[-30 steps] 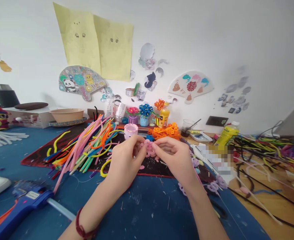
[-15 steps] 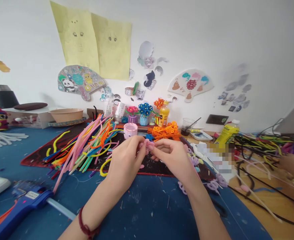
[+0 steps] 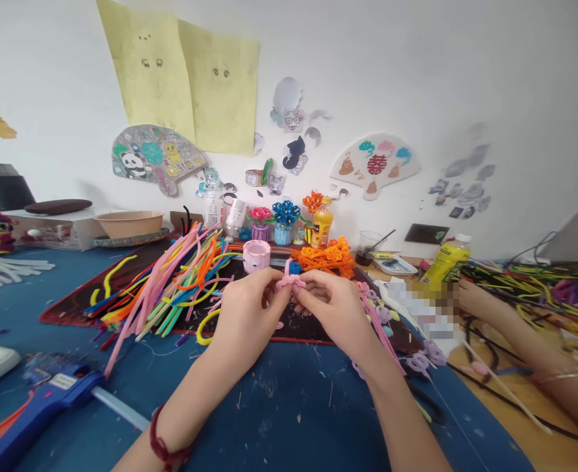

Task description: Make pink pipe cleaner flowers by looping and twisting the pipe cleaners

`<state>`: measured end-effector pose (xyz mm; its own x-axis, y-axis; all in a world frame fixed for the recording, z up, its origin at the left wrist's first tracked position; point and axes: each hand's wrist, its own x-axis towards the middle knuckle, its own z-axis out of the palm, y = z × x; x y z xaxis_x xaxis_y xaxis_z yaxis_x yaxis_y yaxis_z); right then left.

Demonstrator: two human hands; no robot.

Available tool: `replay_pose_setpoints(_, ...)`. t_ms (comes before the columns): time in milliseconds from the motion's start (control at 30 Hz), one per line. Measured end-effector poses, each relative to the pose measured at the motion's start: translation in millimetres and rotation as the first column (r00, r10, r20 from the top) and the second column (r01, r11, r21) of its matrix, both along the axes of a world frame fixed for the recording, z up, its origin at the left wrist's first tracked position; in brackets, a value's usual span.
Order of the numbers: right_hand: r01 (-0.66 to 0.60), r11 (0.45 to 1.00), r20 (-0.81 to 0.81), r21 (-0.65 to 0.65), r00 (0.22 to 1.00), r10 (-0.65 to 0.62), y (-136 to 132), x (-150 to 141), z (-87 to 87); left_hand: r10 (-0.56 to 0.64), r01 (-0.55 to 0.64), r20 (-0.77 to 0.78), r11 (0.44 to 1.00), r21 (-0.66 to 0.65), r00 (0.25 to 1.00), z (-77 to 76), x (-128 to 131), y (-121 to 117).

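Between my hands is a pink pipe cleaner [image 3: 290,280], bent into small loops with one end sticking up. My left hand [image 3: 247,311] pinches its left side with thumb and fingertips. From the other side, my right hand [image 3: 341,314] grips it in the same way; the fingers partly hide the piece. Just behind stand a pink pot [image 3: 256,257] and a heap of orange pipe-cleaner shapes [image 3: 328,257]. Lilac pipe-cleaner loops [image 3: 419,362] lie to the right of my right hand, and a bundle of coloured pipe cleaners [image 3: 166,282] spreads to the left.
A blue glue gun [image 3: 56,400] lies at the front left on the blue table cover [image 3: 279,406]. Pipe-cleaner flowers [image 3: 286,215] in pots and a juice bottle [image 3: 322,223] stand along the wall. At right, another person's arm [image 3: 525,341] reaches towards a yellow bottle [image 3: 447,259].
The pink pipe cleaner has turned in my fingers, and one end now points up. The other person's hand has moved left, further into view. My hands stay almost in place.
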<state>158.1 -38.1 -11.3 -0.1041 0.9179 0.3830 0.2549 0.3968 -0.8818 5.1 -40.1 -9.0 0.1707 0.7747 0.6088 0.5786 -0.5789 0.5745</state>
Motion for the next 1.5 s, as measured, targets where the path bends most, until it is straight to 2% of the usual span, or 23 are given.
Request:
replay_pose_setpoints(100,-0.003,1.000,0.013,0.008,1.000,0.003,-1,0,0.6,-0.025,0.025,-0.003,0.999,-0.021,1.000,1.1,0,-1)
replay_pose_setpoints(200,-0.013,1.000,-0.006,-0.013,1.000,0.013,-2,1,1.4,-0.009,0.009,-0.029,1.000,0.023,1.000,1.5,1,-1)
replay_pose_setpoints(433,-0.066,0.984,-0.189,-0.166,0.981,0.033,0,0,2.4,0.011,0.003,-0.084,0.986,0.164,0.996,-1.8,5,0)
replay_pose_setpoints(667,-0.195,0.912,-0.408,-0.361,0.912,0.033,0,1,4.3,0.000,0.025,-0.109,0.975,0.221,0.994,-5.0,5,1)
replay_pose_setpoints(800,-0.282,0.880,-0.500,-0.381,0.864,0.061,1,1,1.7,-0.010,0.024,-0.073,0.980,0.196,0.997,-3.3,5,1)
replay_pose_setpoints(900,-0.281,0.889,-0.461,-0.361,0.883,0.092,2,2,1.0,0.000,0.007,-0.049,0.989,0.150,0.999,-0.9,4,1)
replay_pose_setpoints(1100,-0.266,0.927,-0.226,-0.264,0.951,0.209,-1,10,4.6,0.095,-0.093,-0.032,0.994,0.049,0.995,4.3,1,1)
replay_pose_setpoints(1267,-0.203,0.959,-0.187,-0.200,0.968,0.166,0,9,4.1,0.122,-0.122,-0.008,0.990,0.066,0.992,6.1,0,1)
replay_pose_setpoints(1400,-0.185,0.968,-0.134,-0.167,0.978,0.163,1,6,-0.2,0.112,-0.113,0.031,0.993,0.021,0.993,6.2,0,1)
replay_pose_setpoints(1500,-0.124,0.983,-0.086,-0.132,0.990,0.113,2,6,-1.6,0.117,-0.117,0.049,0.993,-0.002,0.992,5.4,-1,0)
